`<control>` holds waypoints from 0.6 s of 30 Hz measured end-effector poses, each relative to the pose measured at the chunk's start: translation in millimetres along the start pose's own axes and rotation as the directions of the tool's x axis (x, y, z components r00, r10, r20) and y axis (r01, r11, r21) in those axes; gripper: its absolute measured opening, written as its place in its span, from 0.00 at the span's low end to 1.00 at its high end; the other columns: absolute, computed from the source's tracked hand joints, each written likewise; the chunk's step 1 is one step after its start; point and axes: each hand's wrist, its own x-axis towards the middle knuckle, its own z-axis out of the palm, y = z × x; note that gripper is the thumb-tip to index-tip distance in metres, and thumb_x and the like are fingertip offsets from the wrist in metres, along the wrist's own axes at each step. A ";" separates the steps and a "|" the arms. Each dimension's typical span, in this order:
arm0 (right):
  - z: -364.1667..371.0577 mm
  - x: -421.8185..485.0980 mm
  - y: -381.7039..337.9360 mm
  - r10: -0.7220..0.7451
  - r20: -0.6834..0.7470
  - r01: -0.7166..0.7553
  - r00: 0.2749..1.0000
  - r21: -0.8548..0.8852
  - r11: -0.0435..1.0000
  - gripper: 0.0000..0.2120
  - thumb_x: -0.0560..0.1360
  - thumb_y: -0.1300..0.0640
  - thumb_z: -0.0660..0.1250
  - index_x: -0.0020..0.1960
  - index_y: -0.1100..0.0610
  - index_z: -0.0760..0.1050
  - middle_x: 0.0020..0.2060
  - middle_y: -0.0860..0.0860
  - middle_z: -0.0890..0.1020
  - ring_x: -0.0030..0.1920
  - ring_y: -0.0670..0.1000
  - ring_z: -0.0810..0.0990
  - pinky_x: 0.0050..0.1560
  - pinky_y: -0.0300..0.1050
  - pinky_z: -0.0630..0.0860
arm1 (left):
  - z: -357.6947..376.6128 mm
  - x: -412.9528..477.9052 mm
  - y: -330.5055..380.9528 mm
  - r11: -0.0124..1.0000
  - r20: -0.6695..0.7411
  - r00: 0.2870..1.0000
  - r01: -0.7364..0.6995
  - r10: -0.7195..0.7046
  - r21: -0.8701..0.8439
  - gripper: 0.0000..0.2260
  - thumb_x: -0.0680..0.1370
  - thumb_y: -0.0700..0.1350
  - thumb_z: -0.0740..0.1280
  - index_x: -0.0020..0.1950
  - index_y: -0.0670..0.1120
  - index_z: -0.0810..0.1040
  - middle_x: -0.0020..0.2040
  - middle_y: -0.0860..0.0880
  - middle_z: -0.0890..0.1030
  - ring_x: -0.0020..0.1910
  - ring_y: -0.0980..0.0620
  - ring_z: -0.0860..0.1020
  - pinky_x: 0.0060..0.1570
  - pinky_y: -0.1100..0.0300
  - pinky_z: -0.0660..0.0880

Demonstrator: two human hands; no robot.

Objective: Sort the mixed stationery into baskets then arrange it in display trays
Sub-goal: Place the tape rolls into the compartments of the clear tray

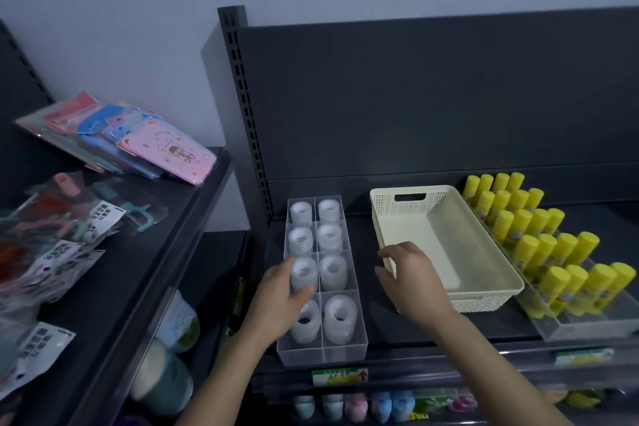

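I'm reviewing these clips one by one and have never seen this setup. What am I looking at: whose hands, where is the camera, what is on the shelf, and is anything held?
There is no machine here. A person works with bare hands, and the single picture comes from a camera worn on the head, looking forward and down. On the dark shelf stand a clear divided tray of white tape rolls, a cream basket and a clear tray of yellow glue sticks. The left hand grips one tape roll in its compartment. The right hand hovers by the basket's near corner, holding nothing.
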 end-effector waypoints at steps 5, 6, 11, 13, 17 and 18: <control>-8.3 3.3 21.2 0.073 -0.002 -0.073 0.997 -0.014 0.997 0.14 0.76 0.58 0.65 0.61 0.59 0.76 0.57 0.56 0.77 0.56 0.55 0.76 0.56 0.43 0.70 | 8.9 12.3 12.1 0.995 -0.089 0.991 0.101 -0.099 0.022 0.15 0.74 0.49 0.70 0.58 0.48 0.73 0.53 0.52 0.77 0.51 0.55 0.76 0.51 0.56 0.75; -9.3 3.2 25.3 0.083 0.001 -0.083 0.997 -0.013 0.996 0.14 0.76 0.58 0.65 0.61 0.58 0.76 0.57 0.55 0.77 0.56 0.55 0.76 0.55 0.43 0.71 | 10.8 13.8 12.0 0.993 -0.091 0.990 0.110 -0.105 0.050 0.15 0.74 0.49 0.70 0.58 0.48 0.73 0.53 0.52 0.78 0.51 0.54 0.77 0.51 0.55 0.75; -10.1 4.7 39.8 0.093 0.027 -0.093 0.995 -0.005 0.996 0.14 0.76 0.59 0.64 0.61 0.59 0.76 0.57 0.56 0.77 0.56 0.55 0.76 0.57 0.43 0.71 | 21.6 20.4 12.3 0.985 -0.069 0.989 0.134 -0.127 0.107 0.14 0.72 0.47 0.72 0.54 0.47 0.73 0.52 0.50 0.76 0.51 0.52 0.76 0.52 0.53 0.75; -10.9 6.8 42.1 0.087 0.029 -0.087 0.996 0.003 0.996 0.14 0.76 0.59 0.64 0.61 0.59 0.76 0.57 0.56 0.77 0.56 0.55 0.76 0.57 0.43 0.71 | 28.4 22.6 16.2 0.984 -0.065 0.988 0.149 -0.143 0.097 0.13 0.71 0.47 0.72 0.52 0.47 0.73 0.52 0.49 0.75 0.51 0.51 0.75 0.51 0.53 0.76; -17.4 11.8 50.1 0.097 0.030 -0.098 0.995 0.022 0.995 0.14 0.76 0.58 0.65 0.61 0.59 0.76 0.58 0.55 0.77 0.54 0.55 0.77 0.56 0.44 0.72 | 44.0 29.9 29.6 0.950 -0.086 0.985 0.170 -0.152 0.263 0.19 0.72 0.53 0.70 0.56 0.46 0.71 0.60 0.47 0.69 0.62 0.45 0.69 0.60 0.50 0.71; -20.4 13.4 53.4 0.107 0.027 -0.108 0.994 0.026 0.994 0.14 0.76 0.58 0.65 0.61 0.59 0.76 0.58 0.55 0.76 0.53 0.55 0.77 0.55 0.43 0.72 | 48.1 33.8 34.3 0.938 -0.105 0.988 0.140 -0.112 0.318 0.21 0.72 0.54 0.69 0.59 0.46 0.70 0.64 0.46 0.66 0.66 0.43 0.65 0.64 0.49 0.67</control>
